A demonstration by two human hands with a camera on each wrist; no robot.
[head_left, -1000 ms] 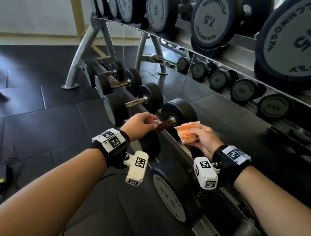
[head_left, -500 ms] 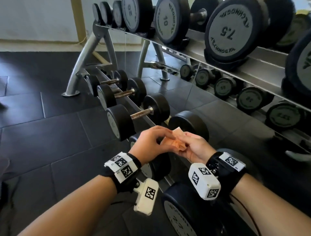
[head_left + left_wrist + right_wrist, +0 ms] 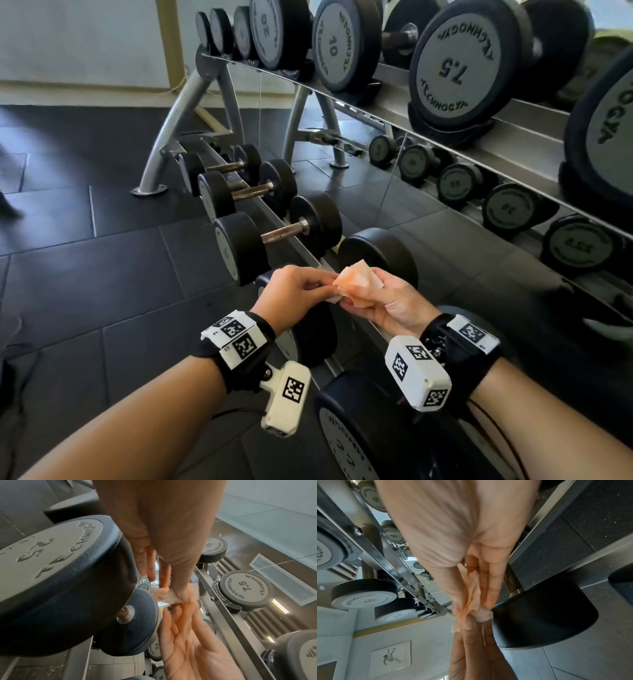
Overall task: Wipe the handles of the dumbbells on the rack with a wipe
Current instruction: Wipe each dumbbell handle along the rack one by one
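Both our hands are off the bars right now: right hand (image 3: 387, 301) has the orange wipe (image 3: 356, 284) bunched in its fingers, left hand (image 3: 294, 294) is pinching its edge, looks like we're refolding. The dumbbell (image 3: 376, 253) just under our hands has its handle hidden. Up at 11 o'clock, three more handles (image 3: 284, 231) on the rack (image 3: 164, 154) look rusty, can't tell what's been wiped.
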